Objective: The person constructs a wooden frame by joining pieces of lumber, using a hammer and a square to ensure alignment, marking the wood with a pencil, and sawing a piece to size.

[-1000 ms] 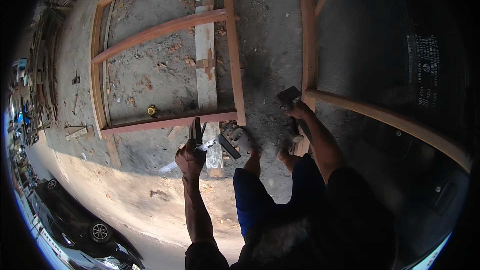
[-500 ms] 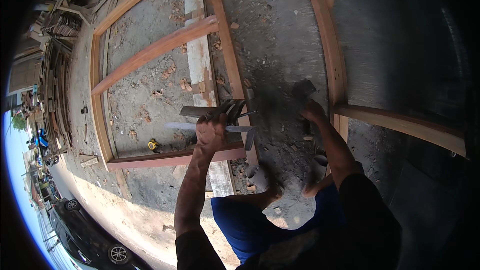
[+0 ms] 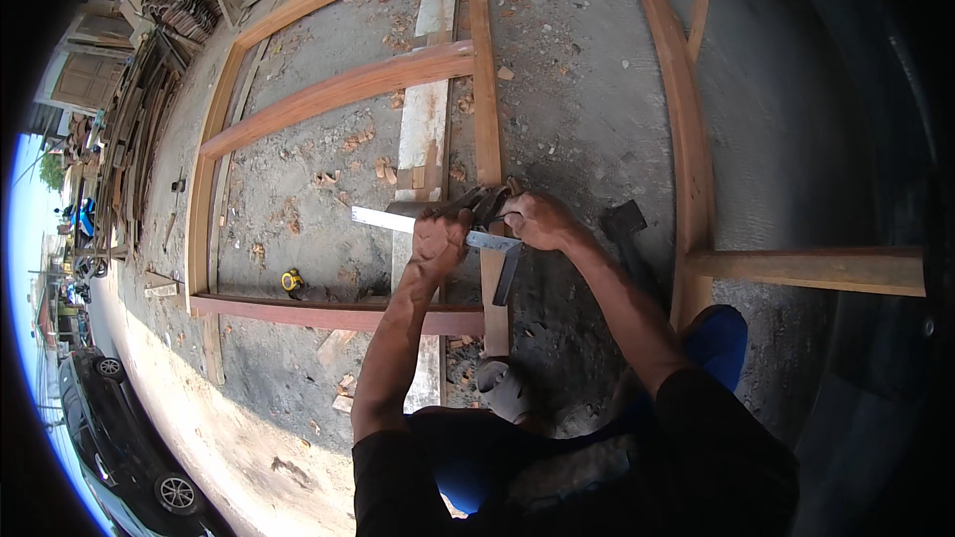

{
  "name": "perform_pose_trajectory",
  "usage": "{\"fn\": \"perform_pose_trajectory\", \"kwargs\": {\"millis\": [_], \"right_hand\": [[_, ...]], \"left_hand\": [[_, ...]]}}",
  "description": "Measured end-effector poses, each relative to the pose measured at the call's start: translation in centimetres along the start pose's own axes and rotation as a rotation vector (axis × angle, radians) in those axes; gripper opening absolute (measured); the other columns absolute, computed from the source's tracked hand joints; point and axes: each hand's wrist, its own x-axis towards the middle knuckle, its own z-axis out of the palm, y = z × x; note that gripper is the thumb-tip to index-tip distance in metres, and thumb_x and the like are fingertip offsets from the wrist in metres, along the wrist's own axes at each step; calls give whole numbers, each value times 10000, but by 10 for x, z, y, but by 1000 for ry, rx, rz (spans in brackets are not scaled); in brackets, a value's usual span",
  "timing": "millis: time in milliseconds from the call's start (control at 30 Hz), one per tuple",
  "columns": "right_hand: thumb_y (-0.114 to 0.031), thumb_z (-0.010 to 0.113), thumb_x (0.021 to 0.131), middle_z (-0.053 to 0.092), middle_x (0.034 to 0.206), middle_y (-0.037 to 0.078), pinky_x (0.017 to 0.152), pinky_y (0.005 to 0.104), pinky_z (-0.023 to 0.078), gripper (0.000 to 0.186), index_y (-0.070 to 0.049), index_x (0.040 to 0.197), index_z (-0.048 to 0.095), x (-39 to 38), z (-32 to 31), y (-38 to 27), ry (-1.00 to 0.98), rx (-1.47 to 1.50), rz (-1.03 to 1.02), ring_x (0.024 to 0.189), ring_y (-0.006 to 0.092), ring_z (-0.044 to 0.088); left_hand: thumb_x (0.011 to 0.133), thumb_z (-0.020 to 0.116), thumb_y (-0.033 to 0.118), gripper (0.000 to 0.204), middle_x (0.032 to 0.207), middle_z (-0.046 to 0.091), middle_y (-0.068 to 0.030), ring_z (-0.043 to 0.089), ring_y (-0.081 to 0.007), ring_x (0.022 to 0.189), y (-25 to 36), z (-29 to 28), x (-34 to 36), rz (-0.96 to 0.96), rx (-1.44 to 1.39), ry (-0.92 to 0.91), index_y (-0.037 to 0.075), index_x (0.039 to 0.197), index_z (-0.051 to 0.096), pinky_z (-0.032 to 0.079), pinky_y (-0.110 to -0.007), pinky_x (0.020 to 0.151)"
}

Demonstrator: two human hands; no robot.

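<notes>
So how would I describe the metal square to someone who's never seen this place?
Find the large wooden frame at left, then the left hand near its right beam. The square is in that hand, its blade showing on both sides. That pale blade, with a black stock at its right end, sets it apart from the dark tools nearby.

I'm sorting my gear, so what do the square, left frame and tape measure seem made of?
Square: blade probably bare metal, pale and bright; dark handle, metal or plastic. Left frame: wood, probably unvarnished, its reddish-brown and tan boards looking dull. Tape measure: perhaps plastic, yellow and black, too small to confirm.
</notes>
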Motion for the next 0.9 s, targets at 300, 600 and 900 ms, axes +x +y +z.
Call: {"fn": "perform_pose_trajectory", "kwargs": {"millis": [300, 600, 900], "right_hand": [[-225, 598, 902, 669, 825, 163, 753, 406, 507, 303, 45, 1010, 681, -118, 61, 89, -235, 278, 459, 829, 265, 662], [-440, 688, 940, 467, 663, -57, 517, 265, 340, 405, -36, 971, 692, -144, 74, 3, -143, 1164, 367, 566, 52, 410], [-275, 687, 958, 556, 795, -78, 610, 245, 396, 234, -51, 1021, 699, -155, 82, 4, -206, 966, 340, 700, 37, 461]], "left_hand": [[748, 760, 183, 376, 927, 720, -127, 698, -326, 895, 13, -4, -65, -32, -56, -108, 118, 1101, 651, 493, -446, 870], [809, 748, 287, 306, 891, 732, -134, 707, -355, 829, 76, -7, -117, -310, -185, -217, 191, 1099, 730, 563, -449, 772], [738, 826, 343, 614, 1295, 542, -183, 469, -402, 1214, 134, -20, -152, -604, -132, -16, 143, 1272, 596, 341, -549, 1022]]}}
